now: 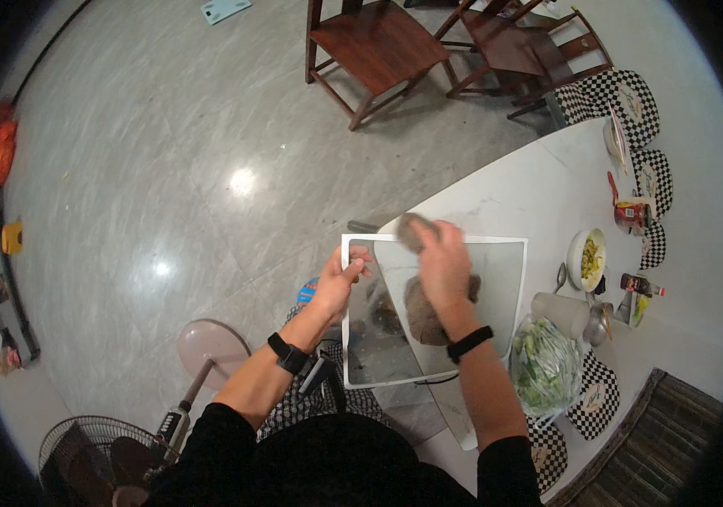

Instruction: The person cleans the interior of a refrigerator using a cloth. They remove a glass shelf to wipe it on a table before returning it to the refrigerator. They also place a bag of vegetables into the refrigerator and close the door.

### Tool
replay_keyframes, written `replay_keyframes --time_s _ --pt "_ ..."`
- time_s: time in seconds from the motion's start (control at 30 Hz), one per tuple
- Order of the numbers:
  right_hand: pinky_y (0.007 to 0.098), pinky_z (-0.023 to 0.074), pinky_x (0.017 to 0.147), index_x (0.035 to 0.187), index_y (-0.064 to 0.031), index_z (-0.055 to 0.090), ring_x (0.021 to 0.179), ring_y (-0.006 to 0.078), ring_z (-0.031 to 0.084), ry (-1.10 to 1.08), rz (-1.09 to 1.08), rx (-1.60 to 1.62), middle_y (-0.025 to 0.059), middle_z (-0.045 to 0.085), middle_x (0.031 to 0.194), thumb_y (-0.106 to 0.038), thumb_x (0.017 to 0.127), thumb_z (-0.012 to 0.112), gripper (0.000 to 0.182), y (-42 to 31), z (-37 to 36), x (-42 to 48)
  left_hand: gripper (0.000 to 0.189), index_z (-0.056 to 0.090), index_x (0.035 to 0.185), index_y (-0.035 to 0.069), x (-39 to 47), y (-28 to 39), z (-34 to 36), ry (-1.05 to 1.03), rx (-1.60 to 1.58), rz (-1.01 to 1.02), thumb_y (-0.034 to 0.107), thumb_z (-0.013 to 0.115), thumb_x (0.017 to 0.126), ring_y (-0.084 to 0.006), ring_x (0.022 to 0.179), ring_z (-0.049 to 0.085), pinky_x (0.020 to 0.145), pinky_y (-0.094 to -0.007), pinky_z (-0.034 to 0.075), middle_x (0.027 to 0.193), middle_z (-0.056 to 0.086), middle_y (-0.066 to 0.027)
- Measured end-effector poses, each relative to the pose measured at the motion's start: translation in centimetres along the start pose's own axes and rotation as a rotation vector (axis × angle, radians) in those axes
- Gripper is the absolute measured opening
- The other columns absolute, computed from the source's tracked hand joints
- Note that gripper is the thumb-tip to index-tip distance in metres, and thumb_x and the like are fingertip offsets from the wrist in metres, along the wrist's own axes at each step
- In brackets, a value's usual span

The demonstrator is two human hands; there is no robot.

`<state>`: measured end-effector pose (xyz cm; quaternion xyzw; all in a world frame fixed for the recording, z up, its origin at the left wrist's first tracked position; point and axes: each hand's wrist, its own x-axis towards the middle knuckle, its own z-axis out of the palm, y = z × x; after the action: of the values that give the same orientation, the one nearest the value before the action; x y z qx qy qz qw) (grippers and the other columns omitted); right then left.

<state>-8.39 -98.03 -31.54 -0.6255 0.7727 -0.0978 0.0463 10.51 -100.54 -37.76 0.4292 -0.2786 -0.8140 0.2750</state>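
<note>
A clear panel with a white rim (435, 239), resembling a refrigerator shelf, is held in front of me, its right part over the white table. My left hand (340, 285) grips its left rim, with the fingers reaching around the edge. In my right hand (447, 266) is a greyish-brown cloth or pad (413, 233), blurred, at the panel's top rim. Another brown cloth (424, 310) shows in the panel's area, partly hidden by my right hand; it seems to lie beneath the panel. Droplets or specks dot the panel's lower left part.
On the white table (513, 184) stand a bowl of food (588, 260), a jar (632, 214), a sauce bottle (641, 285) and bagged green vegetables (542, 367). Wooden chairs (380, 44) stand beyond. A pedestal fan (108, 462) is at my lower left, on the tiled floor (146, 158).
</note>
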Motion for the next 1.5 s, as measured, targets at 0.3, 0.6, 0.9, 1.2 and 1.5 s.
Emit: replay_keyframes --time_s 0.3,0.6,0.9,1.2,1.5 --pt "0.0456 0.038 0.098 0.131 -0.0123 0.047 0.123 0.0354 0.04 0.211 0.602 -0.264 0.0183 0.043 0.134 -0.01 0.081 0.052 0.05 20.3 -0.7 -5.9 0.018 0.053 0.11 0.009 -0.2 0.0 0.7 0.008 -0.002 -0.023 0.015 0.051 0.093 -0.0099 0.08 0.052 0.072 -0.0239 0.037 0.101 0.058 -0.0011" --pt "0.0551 0.0243 0.104 0.138 -0.0108 0.037 0.136 0.0327 0.025 -0.252 -0.054 0.121 0.017 0.029 0.146 -0.027 0.078 0.063 0.067 -6.9 -1.8 -11.4 0.019 0.054 0.111 0.01 -0.1 -0.1 0.1 0.054 0.021 -0.037 0.016 0.05 0.094 -0.0095 0.079 0.052 0.069 -0.023 0.037 0.102 0.056 -0.0001" --pt "0.0468 0.0336 0.099 0.127 -0.0078 0.049 0.126 0.0358 0.037 0.023 0.514 0.147 0.0148 0.038 0.138 -0.018 0.085 0.056 0.044 11.3 -3.3 -12.0 0.02 0.055 0.112 0.011 -1.3 0.3 -0.1 0.045 -0.005 -0.041 0.016 0.05 0.094 -0.0113 0.079 0.054 0.068 -0.0217 0.04 0.103 0.056 -0.0002" --pt "0.0462 0.0398 0.092 0.127 -0.0076 0.048 0.123 0.0334 0.039 0.102 0.341 -0.177 0.0157 0.038 0.137 -0.005 0.081 0.053 0.046 9.1 -0.7 -7.4 0.017 0.054 0.11 0.011 -1.3 -0.8 -1.2 0.104 -0.013 -0.007 0.015 0.048 0.095 -0.0097 0.077 0.053 0.067 -0.0226 0.039 0.101 0.057 0.0001" --pt "0.0418 0.0439 0.087 0.121 -0.0121 0.054 0.107 0.0303 0.046 -0.028 0.512 -0.317 0.0129 0.045 0.115 -0.005 0.08 0.055 0.041 16.3 -3.7 -3.8 0.016 0.055 0.109 0.011 -1.6 -0.7 -0.8 0.088 -0.055 0.003 0.015 0.047 0.095 -0.0106 0.078 0.053 0.069 -0.0227 0.039 0.103 0.058 -0.0006"
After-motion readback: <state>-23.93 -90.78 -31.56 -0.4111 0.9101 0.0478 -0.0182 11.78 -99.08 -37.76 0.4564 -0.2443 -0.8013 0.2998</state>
